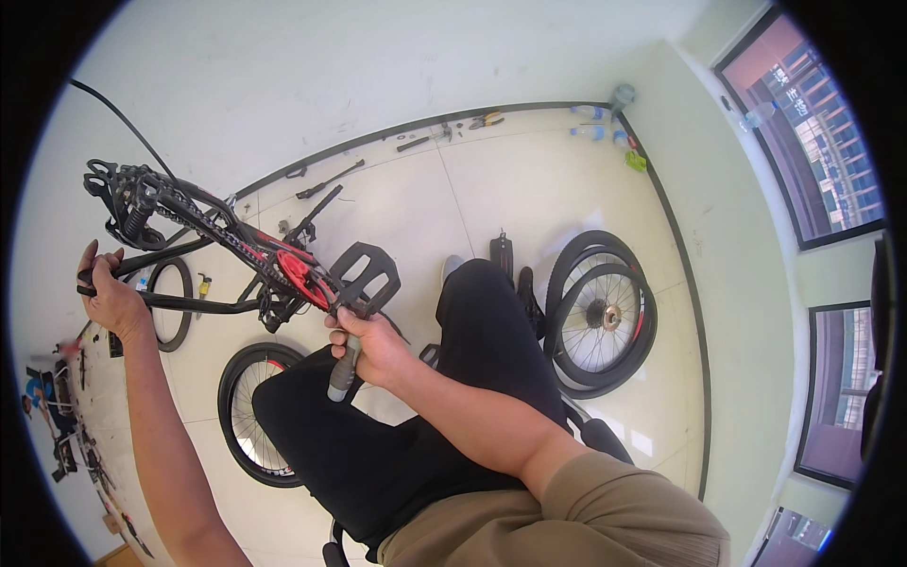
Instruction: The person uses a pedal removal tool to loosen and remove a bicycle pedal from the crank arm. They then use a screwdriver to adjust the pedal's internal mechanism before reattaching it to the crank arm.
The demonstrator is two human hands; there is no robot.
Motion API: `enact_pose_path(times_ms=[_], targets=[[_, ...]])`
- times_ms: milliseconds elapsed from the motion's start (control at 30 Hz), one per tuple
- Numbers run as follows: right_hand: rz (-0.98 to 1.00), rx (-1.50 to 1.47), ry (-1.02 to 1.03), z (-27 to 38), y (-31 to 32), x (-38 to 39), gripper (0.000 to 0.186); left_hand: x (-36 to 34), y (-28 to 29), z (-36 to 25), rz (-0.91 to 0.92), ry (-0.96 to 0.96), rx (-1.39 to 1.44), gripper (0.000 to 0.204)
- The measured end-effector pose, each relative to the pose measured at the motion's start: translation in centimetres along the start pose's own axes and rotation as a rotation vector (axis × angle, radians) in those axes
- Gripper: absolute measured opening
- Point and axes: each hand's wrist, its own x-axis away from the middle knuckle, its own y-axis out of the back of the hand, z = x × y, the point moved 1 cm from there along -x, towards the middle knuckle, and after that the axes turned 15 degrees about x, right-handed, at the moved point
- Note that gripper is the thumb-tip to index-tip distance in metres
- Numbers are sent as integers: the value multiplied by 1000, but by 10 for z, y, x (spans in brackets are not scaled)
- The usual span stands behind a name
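Note:
A black-and-red bicycle frame (179, 302) is held up at the left, with its chain (231, 246), red chainring (300, 272) and rear derailleur (132, 213) on it. My left hand (115, 300) is closed around the end of a black frame tube. Beside the crank, my right hand (373, 348) grips a tool with a grey handle (343, 376). The tool's working end is hidden behind the fingers, so its exact kind does not show. Just above that hand sits a black platform pedal (367, 276).
Two wheels (605, 321) lie overlapped on the floor to the right, and another wheel (248, 416) is beside my left leg. A hammer (425, 139), pliers (487, 120) and plastic bottles (588, 132) line the far wall. A person (36, 392) is at the far left.

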Motion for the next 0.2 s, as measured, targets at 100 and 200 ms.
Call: enact_pose_path(times_ms=[100, 200], targets=[[-46, 73, 36, 0, 2, 0, 15, 1, -1, 3, 22, -14, 6, 34], [-106, 178, 71, -2, 0, 3, 19, 1, -2, 3, 34, -14, 27, 33]])
